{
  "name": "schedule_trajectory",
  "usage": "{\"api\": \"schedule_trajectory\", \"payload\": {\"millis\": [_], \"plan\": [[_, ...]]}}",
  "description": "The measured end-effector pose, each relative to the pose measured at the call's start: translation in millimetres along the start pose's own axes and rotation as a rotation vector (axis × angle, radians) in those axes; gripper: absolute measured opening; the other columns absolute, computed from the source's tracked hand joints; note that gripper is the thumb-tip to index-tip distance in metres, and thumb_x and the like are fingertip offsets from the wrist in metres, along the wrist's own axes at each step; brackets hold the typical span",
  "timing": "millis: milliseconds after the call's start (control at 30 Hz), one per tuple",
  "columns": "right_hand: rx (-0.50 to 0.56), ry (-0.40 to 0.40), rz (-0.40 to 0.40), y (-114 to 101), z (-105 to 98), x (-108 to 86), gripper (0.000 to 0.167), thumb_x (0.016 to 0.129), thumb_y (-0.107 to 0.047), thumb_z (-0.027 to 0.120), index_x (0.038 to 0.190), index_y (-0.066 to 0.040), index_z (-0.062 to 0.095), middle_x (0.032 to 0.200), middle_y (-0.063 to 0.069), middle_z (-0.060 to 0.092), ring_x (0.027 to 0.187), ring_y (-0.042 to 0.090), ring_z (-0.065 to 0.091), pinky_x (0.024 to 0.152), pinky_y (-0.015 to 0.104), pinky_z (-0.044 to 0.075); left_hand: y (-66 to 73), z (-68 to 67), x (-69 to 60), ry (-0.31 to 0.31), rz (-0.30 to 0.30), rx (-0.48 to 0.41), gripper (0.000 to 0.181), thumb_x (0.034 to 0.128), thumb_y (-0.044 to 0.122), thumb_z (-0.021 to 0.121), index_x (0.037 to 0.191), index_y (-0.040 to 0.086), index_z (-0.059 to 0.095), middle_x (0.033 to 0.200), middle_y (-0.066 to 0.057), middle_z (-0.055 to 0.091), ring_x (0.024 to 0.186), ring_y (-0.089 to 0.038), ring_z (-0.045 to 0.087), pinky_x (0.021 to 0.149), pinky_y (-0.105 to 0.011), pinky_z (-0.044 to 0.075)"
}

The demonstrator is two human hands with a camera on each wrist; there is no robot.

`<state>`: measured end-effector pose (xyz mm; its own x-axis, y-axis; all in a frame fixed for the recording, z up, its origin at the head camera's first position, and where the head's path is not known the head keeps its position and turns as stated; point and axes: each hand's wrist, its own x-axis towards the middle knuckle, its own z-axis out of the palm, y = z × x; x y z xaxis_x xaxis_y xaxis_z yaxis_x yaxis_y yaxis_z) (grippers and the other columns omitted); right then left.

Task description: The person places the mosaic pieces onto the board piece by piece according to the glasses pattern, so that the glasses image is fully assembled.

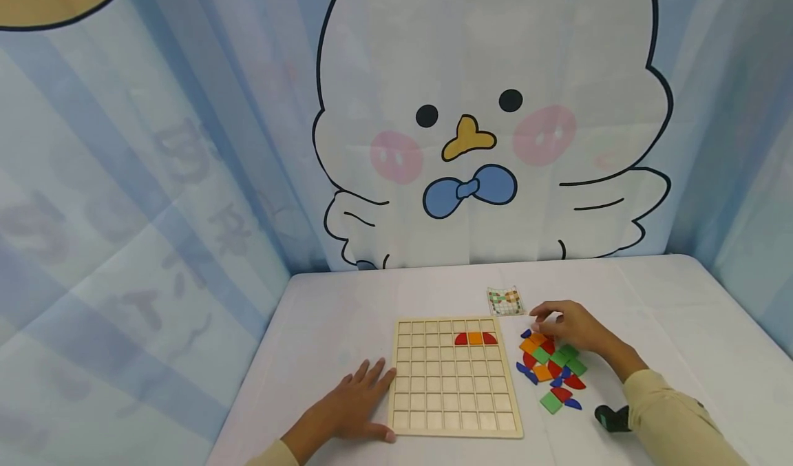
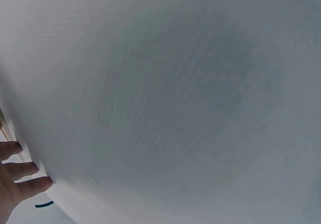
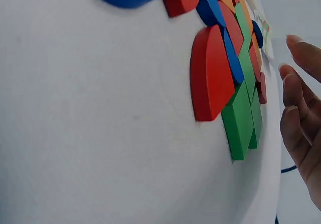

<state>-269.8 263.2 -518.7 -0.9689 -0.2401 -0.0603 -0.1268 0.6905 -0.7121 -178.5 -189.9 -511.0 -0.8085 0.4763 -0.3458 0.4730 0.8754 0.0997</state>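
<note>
My left hand (image 1: 359,407) rests on the table with its fingers spread, touching the left edge of the wooden grid board (image 1: 455,433). Some of its fingers show at the left edge of the left wrist view. In one row of the board, an orange square (image 1: 475,339) lies between two red quarter-round pieces (image 1: 461,340). To the right lie loose pieces, among them a green square (image 1: 551,403) and a blue one (image 1: 573,405). Over their far end hovers my right hand (image 1: 573,325), fingers loosely bent. In the right wrist view, nothing shows between its fingers (image 3: 296,88).
A small pattern card (image 1: 506,302) lies beyond the board's far right corner. Near my right forearm is a dark object (image 1: 612,418), partly hidden by the sleeve. A curtain with a cartoon bird (image 1: 471,239) hangs behind the table.
</note>
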Motion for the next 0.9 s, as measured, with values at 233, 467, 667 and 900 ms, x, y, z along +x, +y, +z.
{"api": "schedule_trajectory", "payload": {"millis": [233, 467, 667, 900], "plan": [[-0.031, -0.019, 0.014, 6.8, -2.3, -6.1, 0.027, 0.091, -0.019, 0.074, 0.116, -0.007, 0.073, 0.106, 0.009, 0.068, 0.075, 0.017, 0.056, 0.065, 0.026, 0.054, 0.3, -0.2, 0.8, -0.001, -0.003, 0.006, 0.11, 0.0741, 0.086, 0.056, 0.16, 0.024, 0.027, 0.168, -0.011, 0.021, 0.151, -0.042, 0.026, 0.11, -0.061, 0.038], [-0.119, -0.031, -0.06, 8.2, 0.5, -6.6, 0.021, 0.088, -0.016, 0.077, 0.108, -0.01, 0.078, 0.101, 0.004, 0.068, 0.085, 0.015, 0.053, 0.068, 0.022, 0.048, 0.5, -0.4, 0.2, 0.002, -0.001, 0.002, 0.11, 0.0742, 0.085, 0.056, 0.16, 0.023, 0.027, 0.168, -0.011, 0.021, 0.151, -0.043, 0.026, 0.11, -0.062, 0.038], [-0.144, -0.049, -0.047, 9.2, 0.8, -4.5, 0.024, 0.088, -0.014, 0.077, 0.112, -0.009, 0.077, 0.099, 0.002, 0.066, 0.087, 0.015, 0.054, 0.07, 0.022, 0.049, -0.4, -0.6, -0.4, 0.006, 0.009, -0.004, 0.11, 0.0748, 0.085, 0.056, 0.16, 0.023, 0.026, 0.167, -0.012, 0.021, 0.151, -0.043, 0.026, 0.11, -0.063, 0.038], [-0.153, -0.062, -0.034, 5.0, 1.1, -5.6, 0.02, 0.088, -0.021, 0.078, 0.105, -0.01, 0.074, 0.1, 0.002, 0.064, 0.088, 0.016, 0.054, 0.074, 0.026, 0.049, -2.6, 2.1, -0.5, 0.007, 0.02, 0.001, 0.111, 0.0752, 0.087, 0.053, 0.161, 0.023, 0.023, 0.168, -0.012, 0.019, 0.151, -0.042, 0.024, 0.111, -0.061, 0.038]]}}
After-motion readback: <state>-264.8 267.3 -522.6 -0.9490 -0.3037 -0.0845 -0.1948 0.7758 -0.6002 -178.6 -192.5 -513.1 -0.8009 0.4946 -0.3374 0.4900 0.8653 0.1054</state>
